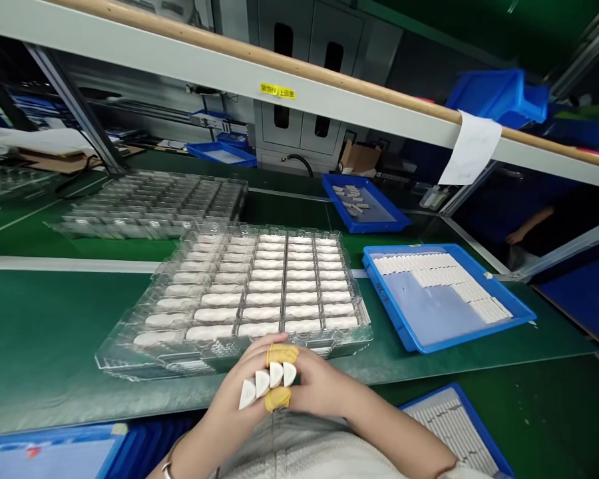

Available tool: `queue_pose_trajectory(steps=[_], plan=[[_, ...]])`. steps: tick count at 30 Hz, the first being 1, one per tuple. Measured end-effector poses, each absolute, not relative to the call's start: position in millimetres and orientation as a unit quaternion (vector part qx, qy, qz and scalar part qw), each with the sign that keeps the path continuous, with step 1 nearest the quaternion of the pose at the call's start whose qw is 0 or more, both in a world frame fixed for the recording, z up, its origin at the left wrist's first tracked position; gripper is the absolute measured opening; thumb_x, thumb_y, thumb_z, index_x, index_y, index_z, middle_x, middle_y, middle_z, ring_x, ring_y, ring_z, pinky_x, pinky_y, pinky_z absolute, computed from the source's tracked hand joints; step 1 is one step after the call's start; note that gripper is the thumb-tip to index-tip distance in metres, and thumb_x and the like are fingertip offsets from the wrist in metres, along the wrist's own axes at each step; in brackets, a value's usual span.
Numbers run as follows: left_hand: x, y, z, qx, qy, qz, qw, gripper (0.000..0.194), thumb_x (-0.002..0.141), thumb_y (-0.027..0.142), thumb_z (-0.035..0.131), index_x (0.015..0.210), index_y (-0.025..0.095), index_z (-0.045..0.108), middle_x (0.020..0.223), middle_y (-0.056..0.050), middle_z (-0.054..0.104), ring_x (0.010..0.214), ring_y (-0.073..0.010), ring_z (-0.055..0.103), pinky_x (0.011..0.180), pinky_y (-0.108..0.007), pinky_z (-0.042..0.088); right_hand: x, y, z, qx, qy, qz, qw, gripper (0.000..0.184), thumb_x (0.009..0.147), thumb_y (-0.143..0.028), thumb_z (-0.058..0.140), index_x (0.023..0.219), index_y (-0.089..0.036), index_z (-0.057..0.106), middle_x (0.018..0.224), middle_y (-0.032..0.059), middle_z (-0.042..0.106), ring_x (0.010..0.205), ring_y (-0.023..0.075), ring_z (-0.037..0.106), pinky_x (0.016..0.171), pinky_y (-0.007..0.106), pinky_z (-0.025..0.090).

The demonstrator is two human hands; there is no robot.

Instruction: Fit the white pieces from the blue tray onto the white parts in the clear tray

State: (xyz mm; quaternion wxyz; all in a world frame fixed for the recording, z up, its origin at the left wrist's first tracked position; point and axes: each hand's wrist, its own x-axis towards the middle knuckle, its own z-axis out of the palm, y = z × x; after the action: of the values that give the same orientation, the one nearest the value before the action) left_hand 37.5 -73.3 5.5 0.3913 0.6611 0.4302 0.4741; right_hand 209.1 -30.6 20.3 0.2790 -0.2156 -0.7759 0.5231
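Observation:
Close to my body, a short row of white half-round pieces (pixel 262 384) sits between my two hands, their flat-cut ends towards me. My left hand (pixel 239 379) is closed around the row from the left. From the right, my right hand (pixel 319 382) pinches it between thumb and finger, both wearing yellow finger cots (pixel 278 398). Just beyond my hands stands a stack of clear plastic trays (pixel 180 364), its top filled with columns of white pieces (pixel 262 313). My fingertips lie near its front edge; contact is unclear.
On the right is a blue tray (pixel 414 336) holding rows of white pieces. Another blue tray (pixel 324 189) lies behind it, and a third (pixel 462 399) is lower right. Clear trays (pixel 154 199) stand back left. A shelf beam (pixel 219 63) crosses above. Another person's arm (pixel 532 223) shows far right.

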Motion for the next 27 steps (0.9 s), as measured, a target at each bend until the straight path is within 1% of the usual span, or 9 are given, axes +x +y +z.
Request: queue_pose_trajectory(steps=[4, 8, 13, 16, 18, 20, 22, 25, 27], plan=[[36.0, -76.2, 11.0, 0.715, 0.382, 0.478, 0.338, 0.034, 0.082, 0.034, 0.074, 0.116, 0.034, 0.068, 0.124, -0.005, 0.069, 0.128, -0.0295, 0.053, 0.103, -0.045, 0.05, 204.8, -29.7, 14.3, -0.172, -0.79, 0.503, 0.306, 0.016, 0.083, -0.023, 0.067, 0.099, -0.021, 0.062, 0.107, 0.0045, 0.068, 0.1, 0.0192, 0.064, 0.089, 0.032, 0.051], [31.0, -78.2, 15.2, 0.754, 0.373, 0.458, 0.287, 0.039, 0.082, 0.031, 0.074, 0.12, 0.035, 0.064, 0.127, -0.005, 0.065, 0.133, -0.03, 0.046, 0.108, -0.046, 0.045, 207.3, -26.9, 12.1, -0.189, -0.86, 0.379, 0.285, 0.008, 0.083, -0.025, 0.065, 0.088, -0.022, 0.06, 0.096, 0.0031, 0.066, 0.092, 0.0187, 0.063, 0.084, 0.031, 0.051], [27.2, -78.5, 21.3, 0.765, 0.378, 0.436, 0.287, 0.033, 0.081, 0.035, 0.073, 0.114, 0.034, 0.067, 0.137, -0.006, 0.052, 0.136, -0.0335, 0.038, 0.114, -0.052, 0.036, 213.8, -17.0, 24.6, -0.184, -0.931, 0.204, 0.241, 0.016, 0.083, -0.036, 0.064, 0.084, -0.022, 0.056, 0.084, 0.0033, 0.065, 0.077, 0.019, 0.059, 0.071, 0.031, 0.047], [28.8, -81.3, 27.4, 0.755, 0.386, 0.426, 0.317, 0.031, 0.078, 0.036, 0.076, 0.108, 0.034, 0.07, 0.139, -0.006, 0.048, 0.14, -0.0351, 0.033, 0.117, -0.056, 0.03, 219.2, -11.2, 39.1, -0.146, -0.946, 0.148, 0.249, 0.021, 0.089, -0.041, 0.056, 0.088, -0.02, 0.058, 0.082, 0.0048, 0.066, 0.073, 0.019, 0.057, 0.066, 0.032, 0.046], [31.3, -83.7, 30.3, 0.728, 0.403, 0.426, 0.355, 0.047, 0.077, 0.034, 0.078, 0.121, 0.034, 0.065, 0.147, -0.007, 0.042, 0.143, -0.0345, 0.03, 0.118, -0.056, 0.027, 224.6, -6.2, 50.2, -0.125, -0.955, 0.108, 0.247, 0.026, 0.095, -0.042, 0.05, 0.088, -0.019, 0.06, 0.082, 0.0066, 0.066, 0.074, 0.0199, 0.057, 0.066, 0.033, 0.045], [33.9, -83.7, 29.2, 0.671, 0.418, 0.447, 0.419, 0.067, 0.078, 0.029, 0.076, 0.14, 0.032, 0.049, 0.152, -0.01, 0.037, 0.144, -0.0316, 0.032, 0.119, -0.053, 0.027, 231.1, 2.5, 61.4, -0.12, -0.965, 0.063, 0.225, 0.029, 0.099, -0.037, 0.045, 0.089, -0.018, 0.064, 0.082, 0.0086, 0.066, 0.077, 0.0213, 0.058, 0.068, 0.035, 0.046], [35.2, -79.4, 23.4, 0.576, 0.398, 0.49, 0.52, 0.069, 0.082, 0.031, 0.072, 0.144, 0.028, 0.043, 0.148, -0.013, 0.045, 0.138, -0.0287, 0.043, 0.116, -0.05, 0.034, 237.0, 14.7, 71.3, -0.115, -0.973, 0.037, 0.198, 0.027, 0.101, -0.031, 0.043, 0.096, -0.018, 0.067, 0.089, 0.0108, 0.068, 0.088, 0.0233, 0.061, 0.076, 0.039, 0.049], [35.0, -69.1, 12.0, 0.408, 0.349, 0.489, 0.688, 0.053, 0.09, 0.049, 0.06, 0.136, 0.023, 0.052, 0.133, -0.014, 0.062, 0.121, -0.0267, 0.06, 0.104, -0.045, 0.047, 242.6, 29.1, 81.0, -0.095, -0.982, 0.041, 0.159, 0.024, 0.1, -0.023, 0.046, 0.103, -0.02, 0.069, 0.097, 0.0111, 0.07, 0.097, 0.0249, 0.063, 0.083, 0.042, 0.05], [35.8, -65.5, 9.6, 0.376, 0.32, 0.419, 0.762, 0.06, 0.093, 0.064, 0.041, 0.126, 0.018, 0.061, 0.122, -0.014, 0.068, 0.112, -0.0268, 0.065, 0.095, -0.043, 0.053, 243.0, 29.1, 82.3, -0.062, -0.987, 0.056, 0.138, 0.023, 0.098, -0.02, 0.049, 0.106, -0.023, 0.07, 0.099, 0.0107, 0.072, 0.098, 0.026, 0.064, 0.084, 0.044, 0.052]])
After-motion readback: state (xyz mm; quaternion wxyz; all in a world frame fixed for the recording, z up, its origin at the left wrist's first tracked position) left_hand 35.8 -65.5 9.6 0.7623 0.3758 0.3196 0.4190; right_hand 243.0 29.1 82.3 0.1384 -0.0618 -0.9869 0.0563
